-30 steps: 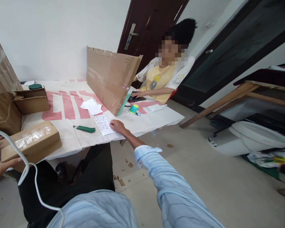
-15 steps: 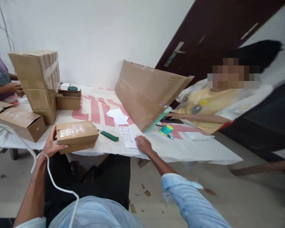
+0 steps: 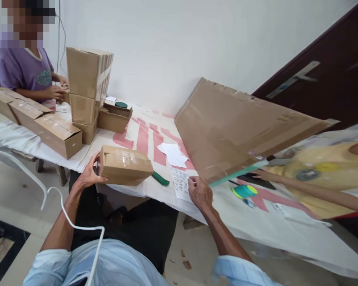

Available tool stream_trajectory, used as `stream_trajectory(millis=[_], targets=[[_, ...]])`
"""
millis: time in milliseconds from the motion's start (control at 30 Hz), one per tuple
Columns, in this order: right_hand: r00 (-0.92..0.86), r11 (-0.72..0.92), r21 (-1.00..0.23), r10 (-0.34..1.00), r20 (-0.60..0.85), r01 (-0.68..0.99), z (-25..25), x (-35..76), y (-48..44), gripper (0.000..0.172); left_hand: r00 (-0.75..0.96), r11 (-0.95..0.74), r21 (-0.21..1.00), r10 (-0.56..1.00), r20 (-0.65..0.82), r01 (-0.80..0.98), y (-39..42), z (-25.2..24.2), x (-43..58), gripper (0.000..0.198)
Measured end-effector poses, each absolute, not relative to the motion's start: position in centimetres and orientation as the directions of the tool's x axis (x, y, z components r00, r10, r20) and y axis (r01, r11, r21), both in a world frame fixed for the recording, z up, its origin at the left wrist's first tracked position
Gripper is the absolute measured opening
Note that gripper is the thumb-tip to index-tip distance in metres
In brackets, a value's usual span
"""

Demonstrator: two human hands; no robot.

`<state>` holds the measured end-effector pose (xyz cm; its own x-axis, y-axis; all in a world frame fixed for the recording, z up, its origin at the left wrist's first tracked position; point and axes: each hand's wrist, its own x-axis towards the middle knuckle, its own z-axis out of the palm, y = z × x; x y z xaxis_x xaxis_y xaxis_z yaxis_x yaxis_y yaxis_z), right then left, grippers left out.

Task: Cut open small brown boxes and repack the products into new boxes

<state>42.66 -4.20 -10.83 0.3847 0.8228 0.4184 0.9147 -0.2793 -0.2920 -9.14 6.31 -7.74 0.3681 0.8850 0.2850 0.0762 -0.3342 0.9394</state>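
Observation:
My left hand (image 3: 90, 174) grips the left end of a small taped cardboard box (image 3: 127, 165), thumb along the near side and fingers behind. The box sits at the table's near edge and looks slightly tilted. Its right end hides the blade end of a green-handled box cutter (image 3: 161, 178). Over the right side of a white sheet with rows of printed marks (image 3: 180, 184) is my right hand (image 3: 200, 193), thumb and fingers pinched together. A tiny pale bit shows at the fingertips, too small to name.
Blank white papers (image 3: 173, 155) lie beyond the sheet. A large cardboard panel (image 3: 226, 127) leans at the right, near a teal-and-yellow tape roll (image 3: 245, 191). Stacked boxes (image 3: 88, 75), an open box (image 3: 115, 119) and a box row (image 3: 50, 129) stand left. Two people sit at either side.
The view has swung left. The box has shifted right, over the cutter's blade end. My right hand has gone from resting at the sheet's edge to a raised pinch over it.

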Motion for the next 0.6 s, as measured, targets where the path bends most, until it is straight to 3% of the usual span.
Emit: stream_trajectory(millis=[133,267,467,600], targets=[[0.217,-0.074,-0.336,0.885,0.413,0.939,-9.8,38.5,-2.0,0.034,0.314,-0.412,0.895,0.883,0.348,0.168,5.3,-7.1,-7.8,0.127],[0.095,0.010,-0.299,0.937,0.336,0.954,-9.9,35.7,-0.8,0.039,0.302,-0.474,0.844,0.867,0.397,0.250,4.1,-5.7,-6.5,0.123],[0.101,-0.089,-0.097,0.988,0.118,0.991,-11.4,34.2,-0.3,0.022,0.341,-0.527,0.788,0.839,0.424,0.318,3.2,-4.5,-6.1,0.115],[0.133,-0.130,-0.036,0.986,0.104,0.991,-11.8,33.7,-0.2,0.020,0.360,-0.485,0.825,0.854,0.375,0.289,3.7,-5.2,-7.4,0.116]])
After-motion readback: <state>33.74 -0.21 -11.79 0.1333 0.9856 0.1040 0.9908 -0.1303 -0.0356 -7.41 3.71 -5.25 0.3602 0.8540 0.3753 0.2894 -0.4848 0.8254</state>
